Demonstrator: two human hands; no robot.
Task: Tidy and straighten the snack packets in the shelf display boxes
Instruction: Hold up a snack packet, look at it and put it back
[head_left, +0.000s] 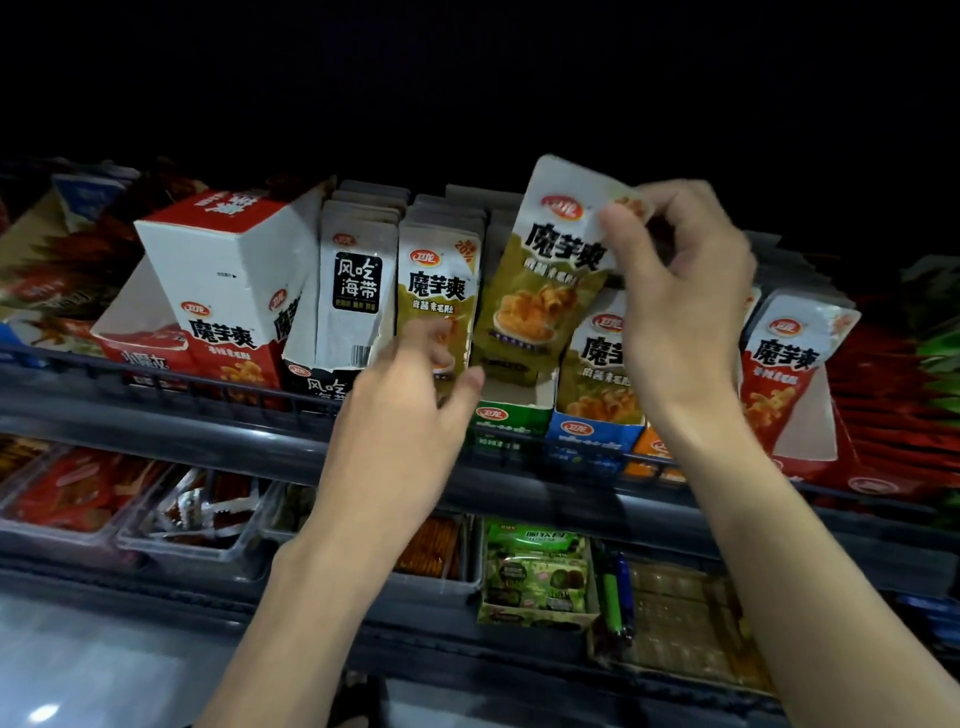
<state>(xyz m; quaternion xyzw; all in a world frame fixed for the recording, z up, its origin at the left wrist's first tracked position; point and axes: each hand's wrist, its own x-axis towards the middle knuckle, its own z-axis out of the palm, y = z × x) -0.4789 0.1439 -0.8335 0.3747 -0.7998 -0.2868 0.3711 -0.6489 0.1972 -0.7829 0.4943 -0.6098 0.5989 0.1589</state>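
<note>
- Judged from how the shelf lies, the tidying is about half done. The seaweed packets (356, 280) and the row of olive packets (436, 280) beside them stand upright in tight files, faces forward.
- The lifted olive konjac packet (540, 291) is the one in hand. It tilts with its top toward the right, and its lower end dips into the green display box (511, 415) without being seated.
- The right hand (680, 291) pinches that packet's top right corner between the thumb and curled fingers.
- The left hand (410, 395) reaches for the front of the olive row with fingers loosely stretched, gripping nothing. Motion blur hides whether they touch the front packet.
- Left to do, as I read it:
  - The lifted packet needs to be set down straight.
  - The red-and-white carton (218, 260) sits tipped at an angle against the seaweed box (322, 384).
  - The red packet (784, 374) at the right leans.
  - The packet in the blue display box (592, 431) is partly hidden by the right wrist.
- The packets are flat, glossy, thin pouches with rounded top corners, and they look slippery and easily bent.
- The boxes are printed cardboard with opened fronts and rough cut edges.
- The shelf rail (156, 410) is dark and rigid. Clear plastic trays (197, 519) sit on the tier below.
</note>
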